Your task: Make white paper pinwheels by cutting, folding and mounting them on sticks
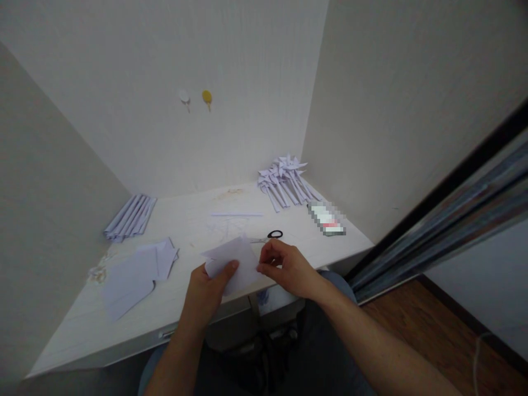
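Observation:
A cut piece of white paper (241,269) is held above the front edge of the white desk. My left hand (210,286) grips it from the left, thumb on top and fingers underneath. At the paper's right edge, my right hand (284,267) has its thumb and fingers curled together in a pinch; the paper's edge appears to be between the fingertips. Just behind the paper lie scissors (275,234) with black handles, their blades partly covered by it. A thin white paper stick (236,214) rests farther back.
White paper sheets (132,278) lie on the desk (185,308) at left, with rolled paper tubes (131,215) behind them. Several paper pinwheels (284,179) are piled at the back right, near a blurred-out phone (326,218). Paper scraps lie mid-desk. Walls enclose the back and sides.

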`<control>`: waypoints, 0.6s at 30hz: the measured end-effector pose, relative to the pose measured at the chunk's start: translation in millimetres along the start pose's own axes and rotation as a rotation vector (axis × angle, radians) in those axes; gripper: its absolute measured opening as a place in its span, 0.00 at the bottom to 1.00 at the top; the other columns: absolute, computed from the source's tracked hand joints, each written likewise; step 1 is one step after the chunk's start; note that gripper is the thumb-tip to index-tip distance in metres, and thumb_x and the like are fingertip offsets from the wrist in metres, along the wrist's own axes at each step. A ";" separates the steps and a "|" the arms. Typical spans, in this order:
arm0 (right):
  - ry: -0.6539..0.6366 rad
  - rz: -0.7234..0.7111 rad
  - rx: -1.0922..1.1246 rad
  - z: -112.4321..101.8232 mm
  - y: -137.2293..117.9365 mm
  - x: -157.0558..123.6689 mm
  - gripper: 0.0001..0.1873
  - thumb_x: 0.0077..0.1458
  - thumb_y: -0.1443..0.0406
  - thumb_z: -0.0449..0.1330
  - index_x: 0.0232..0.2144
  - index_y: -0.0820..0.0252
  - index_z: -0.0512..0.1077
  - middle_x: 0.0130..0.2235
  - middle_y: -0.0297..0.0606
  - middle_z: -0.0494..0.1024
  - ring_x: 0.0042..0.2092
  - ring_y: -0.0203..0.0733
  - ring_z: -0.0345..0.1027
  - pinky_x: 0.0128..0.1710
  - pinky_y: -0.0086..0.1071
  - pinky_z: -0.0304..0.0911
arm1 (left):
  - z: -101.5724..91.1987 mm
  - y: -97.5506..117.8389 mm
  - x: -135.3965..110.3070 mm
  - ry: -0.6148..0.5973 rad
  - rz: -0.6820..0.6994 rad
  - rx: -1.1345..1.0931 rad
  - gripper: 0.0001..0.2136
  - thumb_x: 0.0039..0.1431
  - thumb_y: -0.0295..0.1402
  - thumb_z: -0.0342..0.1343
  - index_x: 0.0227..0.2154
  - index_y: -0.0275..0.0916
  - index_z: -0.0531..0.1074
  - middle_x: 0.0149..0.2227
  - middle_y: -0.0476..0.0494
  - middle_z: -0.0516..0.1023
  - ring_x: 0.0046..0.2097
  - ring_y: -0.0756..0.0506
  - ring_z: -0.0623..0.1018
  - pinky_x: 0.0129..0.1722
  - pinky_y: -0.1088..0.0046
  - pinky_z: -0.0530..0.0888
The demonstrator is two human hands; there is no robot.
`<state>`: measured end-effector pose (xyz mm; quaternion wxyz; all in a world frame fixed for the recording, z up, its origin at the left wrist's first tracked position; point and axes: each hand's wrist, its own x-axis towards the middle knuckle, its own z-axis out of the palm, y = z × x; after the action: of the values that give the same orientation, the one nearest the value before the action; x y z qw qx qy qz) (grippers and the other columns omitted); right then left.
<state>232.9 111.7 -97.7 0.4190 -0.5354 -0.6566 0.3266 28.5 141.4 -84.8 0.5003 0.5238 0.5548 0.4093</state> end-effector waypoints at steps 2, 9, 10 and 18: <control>0.032 0.019 -0.117 -6.5 6.6 2.8 0.04 0.60 0.66 0.63 0.36 0.57 0.70 0.36 0.35 0.81 0.36 0.39 0.76 0.38 0.31 0.71 | -2.3 -2.4 -2.7 0.030 -0.002 -0.003 0.17 0.49 0.44 0.70 0.35 0.35 0.82 0.36 0.37 0.87 0.40 0.36 0.84 0.40 0.61 0.78; -0.033 0.119 -0.553 -43.6 30.5 38.2 0.12 0.57 0.75 0.62 0.44 0.66 0.79 0.50 0.54 0.80 0.57 0.57 0.70 0.61 0.48 0.61 | -12.7 -10.9 -5.6 0.075 -0.035 -0.129 0.16 0.49 0.42 0.71 0.36 0.36 0.83 0.39 0.36 0.88 0.45 0.35 0.84 0.48 0.58 0.78; -0.084 0.135 -0.604 -44.9 32.1 44.3 0.11 0.58 0.73 0.63 0.44 0.66 0.79 0.51 0.53 0.80 0.58 0.58 0.69 0.61 0.49 0.62 | -13.2 -11.8 -5.6 0.072 -0.038 -0.138 0.16 0.49 0.43 0.71 0.36 0.36 0.83 0.39 0.36 0.88 0.45 0.34 0.84 0.49 0.58 0.78; -0.403 0.349 -0.826 -42.0 23.9 77.8 0.18 0.67 0.60 0.63 0.56 0.61 0.72 0.56 0.46 0.75 0.51 0.49 0.75 0.50 0.47 0.74 | -14.8 -24.3 2.0 0.060 -0.027 -0.200 0.20 0.47 0.45 0.72 0.39 0.36 0.83 0.42 0.36 0.87 0.47 0.34 0.84 0.53 0.56 0.76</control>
<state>275.0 192.0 -84.8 -0.0248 -0.6850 -0.6997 0.2016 9.8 141.7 -106.4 0.5388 0.4511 0.5330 0.4712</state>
